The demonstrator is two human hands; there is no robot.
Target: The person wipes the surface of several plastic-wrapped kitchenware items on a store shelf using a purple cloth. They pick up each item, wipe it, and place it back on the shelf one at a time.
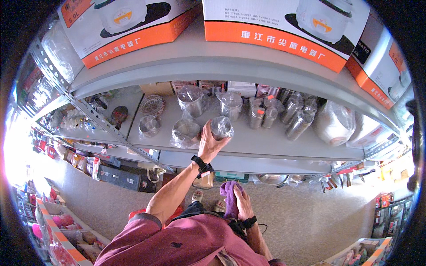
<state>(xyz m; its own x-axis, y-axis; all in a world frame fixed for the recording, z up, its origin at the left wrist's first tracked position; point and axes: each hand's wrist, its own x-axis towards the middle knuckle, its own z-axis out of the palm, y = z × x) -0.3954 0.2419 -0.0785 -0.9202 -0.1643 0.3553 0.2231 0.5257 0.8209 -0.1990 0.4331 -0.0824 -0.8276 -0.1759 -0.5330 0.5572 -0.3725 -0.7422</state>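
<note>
My left hand (212,143) reaches onto the grey metal shelf (253,143), its fingers and thumb around a metal cup (221,127) in clear plastic wrap. Whether the cup touches the shelf I cannot tell. Just left of it is a wider plastic-wrapped metal container (185,130), and farther left a smaller one (149,126). Two larger wrapped metal containers (190,102) (231,107) stand behind. Lower down, in front of my body, my right hand (244,203) grips a bunched purple cloth (230,199).
White and orange rice cooker boxes (266,33) fill the shelf above. Metal canisters (256,116) and a large wrapped white object (334,123) stand right of the cup. A perforated upright (109,124) crosses at left. Below are a black box (118,178) and low goods bins (61,229).
</note>
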